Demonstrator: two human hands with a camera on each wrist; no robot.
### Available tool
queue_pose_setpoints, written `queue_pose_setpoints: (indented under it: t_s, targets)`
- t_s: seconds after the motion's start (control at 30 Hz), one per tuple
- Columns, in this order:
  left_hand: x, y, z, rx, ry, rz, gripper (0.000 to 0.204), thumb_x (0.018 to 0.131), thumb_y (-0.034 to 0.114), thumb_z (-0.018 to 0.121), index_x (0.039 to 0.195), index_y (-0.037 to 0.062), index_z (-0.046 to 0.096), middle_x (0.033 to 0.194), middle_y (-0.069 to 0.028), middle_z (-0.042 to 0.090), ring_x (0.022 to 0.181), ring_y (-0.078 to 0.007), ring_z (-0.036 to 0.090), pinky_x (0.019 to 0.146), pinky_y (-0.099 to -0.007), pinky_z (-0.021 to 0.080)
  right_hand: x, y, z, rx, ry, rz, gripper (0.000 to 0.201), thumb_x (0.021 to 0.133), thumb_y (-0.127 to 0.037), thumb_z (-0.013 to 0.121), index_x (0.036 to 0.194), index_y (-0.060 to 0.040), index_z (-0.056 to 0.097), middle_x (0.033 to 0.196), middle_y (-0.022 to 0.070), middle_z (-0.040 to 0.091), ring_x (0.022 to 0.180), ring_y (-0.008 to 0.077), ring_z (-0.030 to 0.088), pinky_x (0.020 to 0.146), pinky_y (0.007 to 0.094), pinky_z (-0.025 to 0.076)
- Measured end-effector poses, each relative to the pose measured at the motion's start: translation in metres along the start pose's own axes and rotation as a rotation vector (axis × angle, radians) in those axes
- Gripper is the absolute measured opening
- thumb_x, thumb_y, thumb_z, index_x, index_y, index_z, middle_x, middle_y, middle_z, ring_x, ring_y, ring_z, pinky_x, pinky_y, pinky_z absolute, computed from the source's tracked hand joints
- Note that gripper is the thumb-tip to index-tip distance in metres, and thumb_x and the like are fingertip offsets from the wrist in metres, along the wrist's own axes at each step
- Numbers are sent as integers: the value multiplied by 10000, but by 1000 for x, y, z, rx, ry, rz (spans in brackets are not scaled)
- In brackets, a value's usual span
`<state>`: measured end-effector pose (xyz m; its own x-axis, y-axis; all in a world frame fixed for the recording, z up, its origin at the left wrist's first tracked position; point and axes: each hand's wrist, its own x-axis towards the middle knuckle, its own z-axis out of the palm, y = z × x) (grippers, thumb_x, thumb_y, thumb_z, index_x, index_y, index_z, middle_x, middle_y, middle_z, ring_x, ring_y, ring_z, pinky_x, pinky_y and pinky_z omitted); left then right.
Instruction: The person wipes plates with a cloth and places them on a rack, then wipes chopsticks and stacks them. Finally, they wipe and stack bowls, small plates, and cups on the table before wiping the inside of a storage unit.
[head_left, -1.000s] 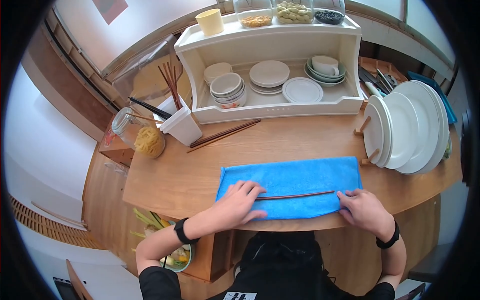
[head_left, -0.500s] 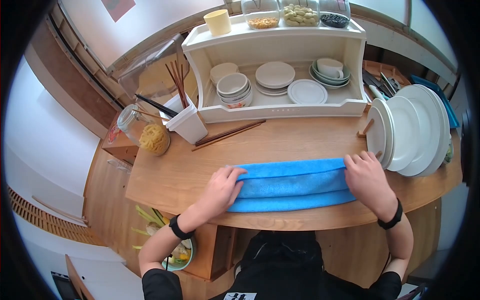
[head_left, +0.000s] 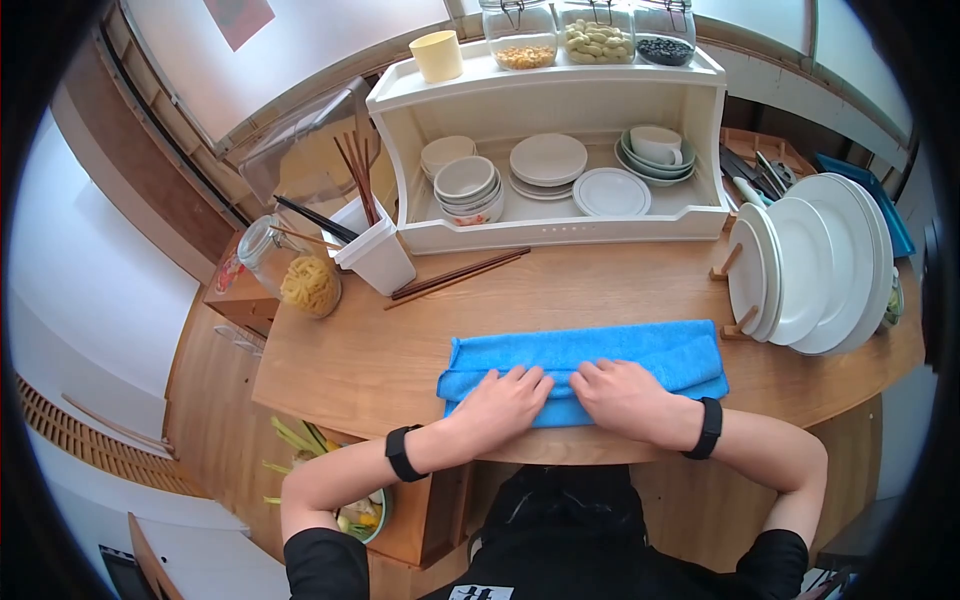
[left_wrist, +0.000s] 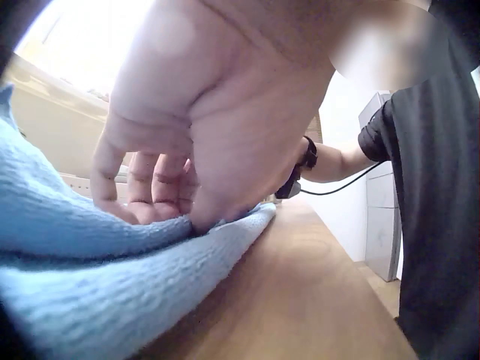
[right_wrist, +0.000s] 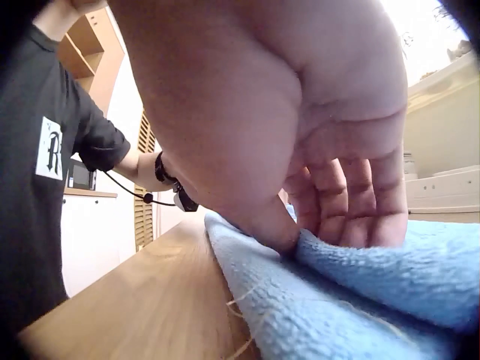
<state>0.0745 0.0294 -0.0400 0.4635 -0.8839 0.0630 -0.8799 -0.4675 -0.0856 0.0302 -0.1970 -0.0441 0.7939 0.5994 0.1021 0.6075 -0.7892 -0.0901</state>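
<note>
A blue cloth (head_left: 600, 345) lies folded in a long strip near the table's front edge. Close to its middle, my left hand (head_left: 507, 403) grips the raised fold. In the left wrist view its thumb and curled fingers (left_wrist: 140, 187) stand on either side of that fold. My right hand (head_left: 625, 398) pinches the same fold a short way to the right, its thumb (right_wrist: 274, 225) tucked against the cloth and the fingers bent over the top. The chopstick seen earlier on the cloth is hidden from every view.
Loose chopsticks (head_left: 455, 280) lie behind the cloth, beside a white chopstick holder (head_left: 375, 255) and a pasta jar (head_left: 308, 285). A white shelf (head_left: 560, 232) with bowls and plates stands at the back. Upright plates (head_left: 800, 270) fill a rack on the right.
A chopstick lay on the cloth between my hands a second ago; the cloth was then folded over. From the strip's two ends, both hands have moved inward and nearer to its middle.
</note>
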Motion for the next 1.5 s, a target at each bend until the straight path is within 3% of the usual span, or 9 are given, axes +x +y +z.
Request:
queue_pose_setpoints:
  t_s: [0.13, 0.27, 0.4, 0.57, 0.77, 0.97, 1.17, 1.37, 1.5]
  targets:
    - [-28, -28, 2, -18, 3, 38, 143, 956, 183, 556, 1033, 63, 566, 915, -86, 555, 880, -252, 628, 720, -376, 519, -29, 22, -20, 35, -45, 40, 131, 860, -120, 613, 956, -31, 600, 935, 133, 635, 868, 297, 666, 715, 423, 566]
    - [-40, -46, -10, -180, 58, -5, 213, 929, 240, 670, 1033, 74, 587, 968, -102, 578, 887, -278, 632, 758, -378, 528, -40, 34, -29, 53, -37, 102, 136, 849, -118, 629, 956, -38, 598, 924, 124, 619, 852, 299, 647, 720, 415, 555]
    - [-17, -40, -11, -170, 215, 27, 253, 903, 246, 704, 1045, 69, 592, 991, -94, 582, 944, -271, 613, 826, -377, 507, -20, 28, -16, 20, 138, -22, 127, 855, -129, 613, 948, -42, 600, 900, 115, 600, 830, 287, 625, 728, 402, 544]
    - [9, -21, 18, -19, 154, 6, 183, 950, 220, 620, 1056, 75, 583, 955, -83, 567, 908, -255, 590, 777, -376, 486, 18, 6, 11, -17, 226, -119, 121, 864, -126, 583, 937, -32, 604, 899, 117, 602, 843, 281, 630, 738, 391, 549]
    - [-7, -32, 14, -33, 130, -11, 138, 969, 213, 585, 1012, 82, 575, 928, -86, 551, 875, -253, 575, 746, -378, 468, 1, 21, -10, 9, 14, -17, 113, 849, -87, 588, 938, -17, 596, 924, 135, 612, 894, 305, 641, 749, 401, 565]
    - [-47, -60, 16, -74, 124, -68, 145, 953, 209, 617, 992, 75, 578, 920, -89, 550, 864, -273, 573, 760, -391, 464, -53, 52, -20, 68, 20, 156, 91, 864, -70, 592, 941, -20, 593, 941, 135, 605, 901, 328, 612, 753, 424, 557]
    - [-52, -65, 7, -100, 84, -74, 162, 957, 219, 615, 981, 66, 567, 903, -97, 552, 868, -276, 568, 776, -386, 458, -70, 62, -24, 74, 48, 197, 66, 854, -43, 608, 916, -22, 598, 934, 136, 605, 891, 328, 611, 760, 435, 555]
    - [-38, -57, 6, -163, 115, -141, 181, 925, 198, 657, 1005, 59, 575, 925, -132, 592, 892, -334, 594, 790, -433, 472, -30, 35, -13, -75, -44, 184, 107, 827, -69, 627, 915, -8, 638, 928, 167, 640, 897, 330, 656, 785, 436, 566]
    - [-30, -55, 6, -303, 93, -149, 182, 897, 153, 688, 1022, 42, 615, 946, -160, 641, 906, -370, 620, 801, -445, 495, 26, -4, 2, -68, -2, 8, 138, 849, -98, 606, 915, 15, 651, 921, 189, 653, 902, 317, 672, 739, 408, 570]
